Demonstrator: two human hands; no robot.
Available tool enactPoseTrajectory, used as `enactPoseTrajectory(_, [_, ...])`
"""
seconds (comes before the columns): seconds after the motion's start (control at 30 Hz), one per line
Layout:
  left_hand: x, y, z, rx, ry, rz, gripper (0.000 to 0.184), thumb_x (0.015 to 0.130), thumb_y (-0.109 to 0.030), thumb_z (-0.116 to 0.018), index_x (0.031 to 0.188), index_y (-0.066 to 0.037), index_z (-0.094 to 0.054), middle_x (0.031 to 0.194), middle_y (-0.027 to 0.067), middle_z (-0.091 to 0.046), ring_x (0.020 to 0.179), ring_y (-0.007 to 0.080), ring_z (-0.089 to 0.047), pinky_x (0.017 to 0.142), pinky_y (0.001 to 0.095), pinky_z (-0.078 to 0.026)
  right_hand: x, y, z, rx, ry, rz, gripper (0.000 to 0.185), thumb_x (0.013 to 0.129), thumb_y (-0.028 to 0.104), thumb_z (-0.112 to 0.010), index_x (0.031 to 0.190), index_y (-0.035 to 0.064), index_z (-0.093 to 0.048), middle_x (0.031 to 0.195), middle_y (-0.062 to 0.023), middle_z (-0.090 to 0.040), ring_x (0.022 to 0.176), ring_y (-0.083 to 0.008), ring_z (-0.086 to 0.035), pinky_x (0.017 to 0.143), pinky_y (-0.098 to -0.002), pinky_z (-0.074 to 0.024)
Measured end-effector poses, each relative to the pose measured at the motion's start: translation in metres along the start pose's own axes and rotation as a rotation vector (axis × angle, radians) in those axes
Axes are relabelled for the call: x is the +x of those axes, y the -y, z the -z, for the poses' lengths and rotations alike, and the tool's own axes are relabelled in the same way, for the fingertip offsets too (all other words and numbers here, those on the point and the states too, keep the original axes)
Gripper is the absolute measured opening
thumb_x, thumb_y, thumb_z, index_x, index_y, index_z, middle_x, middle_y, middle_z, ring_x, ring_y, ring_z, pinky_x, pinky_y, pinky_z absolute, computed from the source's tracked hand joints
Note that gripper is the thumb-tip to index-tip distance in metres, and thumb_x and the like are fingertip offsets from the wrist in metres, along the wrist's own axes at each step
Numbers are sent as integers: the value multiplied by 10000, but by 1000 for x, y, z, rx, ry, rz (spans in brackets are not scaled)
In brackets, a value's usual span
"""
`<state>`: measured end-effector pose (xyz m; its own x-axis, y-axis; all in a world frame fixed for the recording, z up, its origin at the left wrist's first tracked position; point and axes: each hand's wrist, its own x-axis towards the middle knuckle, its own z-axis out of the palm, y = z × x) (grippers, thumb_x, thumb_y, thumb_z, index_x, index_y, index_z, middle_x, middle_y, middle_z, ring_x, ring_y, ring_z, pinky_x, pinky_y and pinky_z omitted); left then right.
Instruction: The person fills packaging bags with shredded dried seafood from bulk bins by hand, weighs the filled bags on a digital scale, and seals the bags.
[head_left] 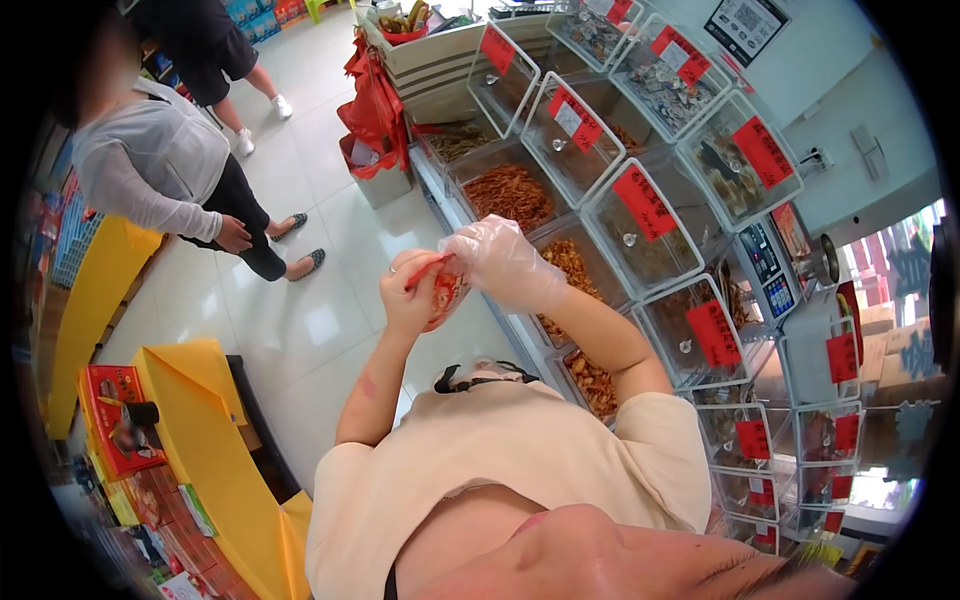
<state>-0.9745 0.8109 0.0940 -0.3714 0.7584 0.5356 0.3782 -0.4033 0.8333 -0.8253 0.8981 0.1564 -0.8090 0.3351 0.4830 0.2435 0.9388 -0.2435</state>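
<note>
My left hand (403,290), bare with a ring, is closed on a small clear bag with red print (445,297). A red strip runs from the bag's upper edge across my fingers. My right hand (500,262) wears a loose, clear plastic glove and is closed at the bag's upper right edge; its fingertips are partly hidden by the crinkled film. Both hands meet in front of my chest. Just right of them, below the gloved hand, are bins of reddish dried strips (508,195) and yellow-brown dried food (566,270).
Lidded clear bins (640,215) with red labels line the right side, near a scale (768,268). A red bag (375,130) hangs over a grey bin. A person in a light jacket (150,150) stands left, another behind. A yellow-covered display (190,420) stands lower left.
</note>
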Motion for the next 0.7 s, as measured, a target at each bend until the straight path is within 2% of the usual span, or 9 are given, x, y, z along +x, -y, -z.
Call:
enactPoseTrajectory(0.1, [6, -9, 0, 48, 35, -55, 114, 751, 27, -642, 860, -5, -651, 841, 114, -650, 771, 225, -611, 713, 289, -487, -2, -3, -4, 74, -38, -46, 122, 711, 75, -575, 830, 96, -557, 751, -79, -586, 719, -276, -582, 690, -375, -441])
enactPoseTrajectory(0.2, [8, -18, 4, 93, 67, -11, 99, 753, 27, -639, 846, -6, -645, 839, 110, -651, 767, 222, -613, 710, 297, -486, -1, -7, -3, 85, -97, -89, 133, 731, 107, -632, 849, 115, -571, 760, -71, -592, 723, -271, -585, 667, -369, -445])
enactPoseTrajectory(0.4, [-7, -5, 7, 62, 1, 16, 93, 755, 22, -637, 844, -4, -643, 871, 116, -653, 792, 229, -624, 708, 296, -488, -2, 14, -1, 141, 76, -149, 136, 710, 72, -608, 839, 98, -577, 751, -89, -588, 718, -293, -577, 645, -396, -447])
enactPoseTrajectory(0.5, [-7, -11, 5, 116, 80, 12, 83, 762, 30, -624, 838, -2, -635, 856, 117, -649, 763, 227, -617, 683, 284, -484, -13, 10, -17, 96, 20, -149, 106, 714, 63, -595, 817, 81, -576, 739, -99, -585, 707, -306, -579, 623, -406, -457])
enactPoseTrajectory(0.57, [-10, -9, 12, 31, 53, 90, 67, 770, 25, -618, 830, -3, -628, 813, 116, -638, 724, 213, -603, 639, 272, -477, -13, 7, -27, 241, -93, -189, 86, 717, 54, -583, 802, 64, -571, 732, -111, -580, 696, -323, -576, 610, -409, -463])
enactPoseTrajectory(0.7, [-14, 5, 13, 24, 31, 144, 71, 773, 25, -612, 830, -8, -636, 787, 118, -626, 689, 215, -593, 608, 276, -473, -14, 9, -36, 231, -80, -156, 73, 715, 45, -578, 786, 56, -566, 724, -122, -575, 684, -330, -573, 609, -414, -466])
